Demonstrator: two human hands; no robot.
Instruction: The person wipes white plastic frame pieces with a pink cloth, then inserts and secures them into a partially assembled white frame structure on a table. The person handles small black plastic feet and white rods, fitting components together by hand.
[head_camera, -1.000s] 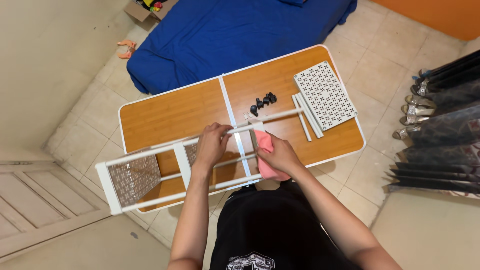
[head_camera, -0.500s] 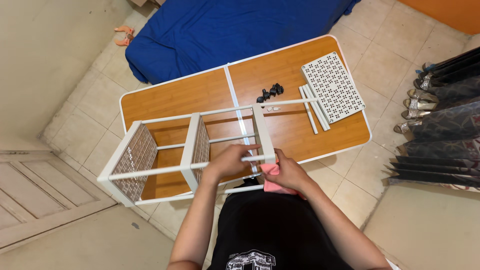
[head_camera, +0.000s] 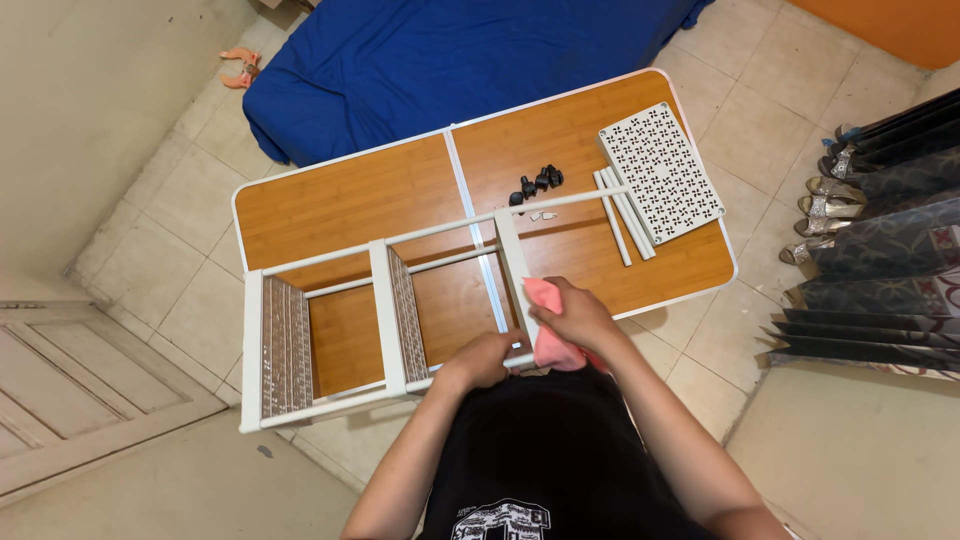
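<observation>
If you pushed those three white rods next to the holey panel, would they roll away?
Probably. The white rods look round and thin, lying loose on the smooth folding table. The perforated panel beside them would likely block rolling that way. They look light and stiff.

Rack frame (head_camera: 400, 300) on table (head_camera: 330, 200)

- Rack frame (head_camera: 385, 300): white, its panels in a fine perforated mesh.
- Cloth (head_camera: 552, 325): pink.
- Counter (head_camera: 350, 200): orange-brown wood grain, white edge and white centre seam.
- Loose panel (head_camera: 660, 170): white, with a dark pinwheel cut-out pattern.
- Small caster parts (head_camera: 535, 183): black.
- Bed cover (head_camera: 450, 50): deep blue.
- Floor (head_camera: 150, 230): cream tiles.
</observation>
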